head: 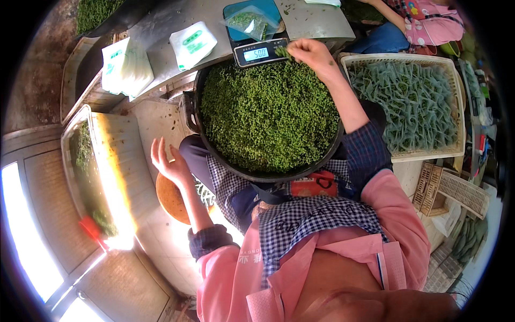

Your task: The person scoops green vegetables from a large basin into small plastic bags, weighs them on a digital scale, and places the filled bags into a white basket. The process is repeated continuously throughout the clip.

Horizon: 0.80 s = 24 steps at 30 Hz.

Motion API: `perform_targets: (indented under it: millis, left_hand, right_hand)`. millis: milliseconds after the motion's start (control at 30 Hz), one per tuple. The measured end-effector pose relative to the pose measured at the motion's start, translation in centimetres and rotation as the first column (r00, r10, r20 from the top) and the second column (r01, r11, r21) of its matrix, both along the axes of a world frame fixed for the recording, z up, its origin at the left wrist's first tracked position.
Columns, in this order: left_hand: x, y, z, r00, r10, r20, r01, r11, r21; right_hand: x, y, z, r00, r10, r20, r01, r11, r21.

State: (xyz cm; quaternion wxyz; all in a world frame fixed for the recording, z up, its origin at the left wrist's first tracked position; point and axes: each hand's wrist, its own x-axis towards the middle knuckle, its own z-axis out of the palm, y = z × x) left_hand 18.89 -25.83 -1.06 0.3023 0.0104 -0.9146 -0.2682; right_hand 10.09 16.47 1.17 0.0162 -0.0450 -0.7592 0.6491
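My right hand [309, 54] pinches a small bunch of green peppercorns [281, 51] beside the display of a digital scale [261, 53]. On the scale's pan lies a clear plastic bag [251, 22] with some of the same green produce inside; the display reads 50.0. Below it, a wide dark tub [270, 177] rests at my lap, full of small green berries on stems, apparently green peppercorns [269, 116]. My left hand [171, 163] is raised to the left of the tub, fingers apart, with nothing in it.
Two stacks of printed plastic bags [193, 45] lie on the metal table [161, 36]. At the right stands a white crate [402, 57] of filled bags [406, 104]. A co-worker's arm [388, 16] shows beyond it. A water-filled container [90, 177] and a round orange-brown stool [173, 201] are at the left.
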Motion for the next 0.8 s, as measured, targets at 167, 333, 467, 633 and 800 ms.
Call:
perform_targets:
  millis: [167,333,467,633,800]
  left_hand:
    - [-0.7,6.1,1.8,0.99,-0.126,0.066,0.117,0.985,0.13]
    - [-0.6,7.7,2.1,0.977,-0.184,0.107,0.171,0.978,0.123]
    - [-0.8,9.5,3.0,0.957,-0.285,0.049,0.286,0.958,-0.021]
    - [-1.9,12.3,2.8,0.902,-0.43,0.034,0.431,0.902,-0.021]
    - [-2.0,15.5,1.5,0.78,-0.602,0.17,0.613,0.79,-0.019]
  right_hand:
    - [-4.4,-4.3,0.0,0.824,-0.143,-0.549,0.515,0.593,0.619]
    - [-5.3,-3.8,0.7,0.792,-0.079,-0.605,0.573,0.438,0.693]
    - [-7.5,-4.6,3.9,0.927,-0.108,-0.358,0.363,0.494,0.79]
    - [-5.8,-3.0,2.0,0.842,-0.037,-0.538,0.481,0.503,0.718]
    - [0.3,-2.5,-1.6,0.867,0.006,-0.498,0.382,0.636,0.671]
